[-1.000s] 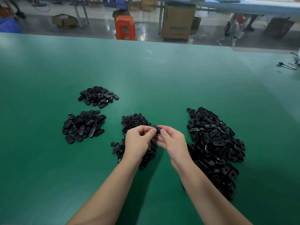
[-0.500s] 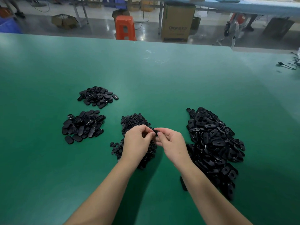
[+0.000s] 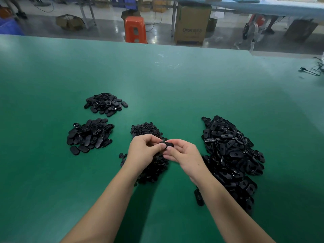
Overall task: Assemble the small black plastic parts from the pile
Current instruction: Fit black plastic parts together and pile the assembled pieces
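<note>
Holding the black oval part (image 3: 166, 144) between both sets of fingertips, you have it over the middle pile of small round pieces (image 3: 149, 132), just above the green table (image 3: 175, 88). Compared with a second ago, your hands have drawn closer together and the part, which then showed as a short bar between your fingers, is now mostly hidden by your thumbs; only its rounded top edge shows. To my eye that means you are pressing a small piece into it, so this one unit is probably near seating, though the joint itself is hidden and you cannot confirm it from here.

Your left hand (image 3: 143, 151) is curled, thumb and forefinger pinching the left end of the part. Your right hand (image 3: 184, 155) grips the right end, fingers folded under it.

There is only the head view to go on. In it the part looks glossy, black, flat and oval, like the ones in the big heap on your right (image 3: 229, 151), which are slotted ovals lying loosely over each other. The two smaller heaps on your left (image 3: 90, 135) (image 3: 106, 104) hold similar ovals; I judge these to be finished ones, but that is too small to tell. All the heaps have stayed as they were. Plenty remains in the right heap, so the task is far from done.
</note>
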### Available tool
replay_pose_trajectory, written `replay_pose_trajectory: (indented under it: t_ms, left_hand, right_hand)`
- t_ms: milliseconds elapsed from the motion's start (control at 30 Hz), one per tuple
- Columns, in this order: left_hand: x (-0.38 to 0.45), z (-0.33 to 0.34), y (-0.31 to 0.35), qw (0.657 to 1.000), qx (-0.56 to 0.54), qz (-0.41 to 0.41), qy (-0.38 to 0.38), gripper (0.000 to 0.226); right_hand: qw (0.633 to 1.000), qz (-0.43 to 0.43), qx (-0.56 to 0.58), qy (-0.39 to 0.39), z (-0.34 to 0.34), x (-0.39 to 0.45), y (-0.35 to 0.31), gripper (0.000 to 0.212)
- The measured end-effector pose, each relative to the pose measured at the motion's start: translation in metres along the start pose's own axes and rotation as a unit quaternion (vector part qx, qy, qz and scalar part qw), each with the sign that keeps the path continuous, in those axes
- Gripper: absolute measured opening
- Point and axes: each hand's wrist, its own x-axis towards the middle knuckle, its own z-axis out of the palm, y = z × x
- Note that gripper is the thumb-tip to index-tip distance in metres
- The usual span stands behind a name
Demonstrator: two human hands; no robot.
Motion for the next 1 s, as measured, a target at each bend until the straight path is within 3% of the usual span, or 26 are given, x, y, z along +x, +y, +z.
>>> replay_pose_trajectory:
  t_ms: [467, 1000]
  left_hand:
    - [-0.0025, 0.0013, 0.0038, 0.996, 0.088, 0.009, -0.021, 0.008]
    - [-0.0078, 0.0033, 0.0000, 0.995, 0.101, 0.010, 0.004, 0.013]
  right_hand:
    - [0.986, -0.017, -0.167, 0.000, -0.0029, 0.0040, -0.0036, 0.018]
    - [0.985, -0.022, -0.170, 0.012, 0.0013, 0.0052, -0.0008, 0.016]
